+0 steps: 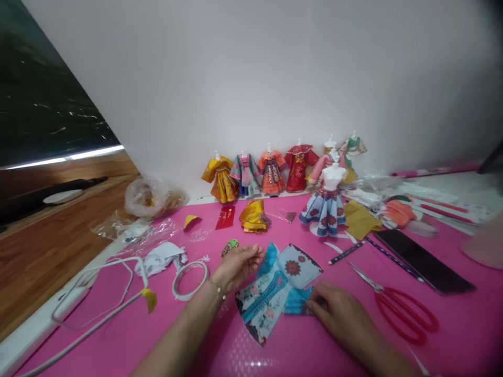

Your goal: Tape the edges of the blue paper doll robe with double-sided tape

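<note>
A small doll garment [265, 313] lies spread on the pink mat, with white floral panels, a blue trim band and bright blue sleeve pieces. My left hand [238, 266] is raised over its upper left side, thumb and fingers pinched together. Whatever may be between those fingertips is too small to make out. At the lower right, my right hand [332, 306] pinches the edge of a blue sleeve. Behind the garment stands a white doll dress form [333, 177] wearing a floral skirt [324, 209].
Red-handled scissors [404, 309], a pencil [346, 252] and a dark phone-like slab [424, 261] lie to the right. A tape roll [190, 280] and white cloth [162, 257] sit left, near a bent white lamp-like frame [135, 262]. Several dressed doll forms [272, 170] line the wall.
</note>
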### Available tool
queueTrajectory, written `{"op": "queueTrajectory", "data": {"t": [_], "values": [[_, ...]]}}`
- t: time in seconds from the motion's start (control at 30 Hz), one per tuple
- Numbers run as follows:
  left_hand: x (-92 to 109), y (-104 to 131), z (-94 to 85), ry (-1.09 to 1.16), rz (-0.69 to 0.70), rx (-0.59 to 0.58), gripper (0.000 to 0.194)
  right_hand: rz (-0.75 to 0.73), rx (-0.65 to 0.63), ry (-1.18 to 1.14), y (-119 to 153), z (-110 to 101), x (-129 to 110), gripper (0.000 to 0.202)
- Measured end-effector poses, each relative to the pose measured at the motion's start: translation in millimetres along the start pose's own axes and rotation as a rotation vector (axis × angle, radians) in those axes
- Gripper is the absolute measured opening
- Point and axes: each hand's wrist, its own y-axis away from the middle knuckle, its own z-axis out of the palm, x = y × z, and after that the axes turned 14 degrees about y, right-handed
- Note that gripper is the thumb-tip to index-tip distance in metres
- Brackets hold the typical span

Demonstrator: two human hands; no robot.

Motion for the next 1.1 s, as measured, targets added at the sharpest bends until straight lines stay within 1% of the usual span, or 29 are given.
{"op": "queueTrajectory", "data": {"t": [0.17, 0.23, 0.33, 0.47, 0.63, 0.83, 0.97, 1.1], "values": [[28.7, -5.5, -21.3, -0.385, 0.097, 0.194, 0.032, -0.015, -0.001, -0.016, 1.3, 4.1, 2.2, 0.02], [40.0, -9.0, -30.8, -0.528, 0.114, 0.259, 0.032, -0.019, 0.009, -0.021, 1.8, 4.2, 2.2, 0.02], [50.5, -12.6, -41.3, -0.721, 0.124, 0.307, 0.031, -0.019, 0.029, -0.025, 2.7, 4.1, 2.0, 0.021], [56.1, -15.7, -46.9, -0.919, 0.146, 0.32, 0.031, -0.015, 0.041, -0.031, 3.6, 5.5, 2.2, 0.021], [55.8, -15.7, -45.3, -1.099, 0.168, 0.355, 0.03, -0.02, 0.043, -0.039, 2.1, 7.0, 4.5, 0.022], [36.5, -9.7, -37.2, -1.294, 0.16, 0.359, 0.032, -0.025, 0.039, -0.04, 0.7, 9.0, 6.9, 0.022], [27.8, -11.2, -36.7, -1.367, 0.154, 0.368, 0.033, -0.024, 0.043, -0.035, 1.1, 9.9, 7.2, 0.022], [29.0, -18.5, -41.1, -1.398, 0.166, 0.392, 0.033, -0.029, 0.043, -0.036, 1.7, 8.6, 7.1, 0.021]]}}
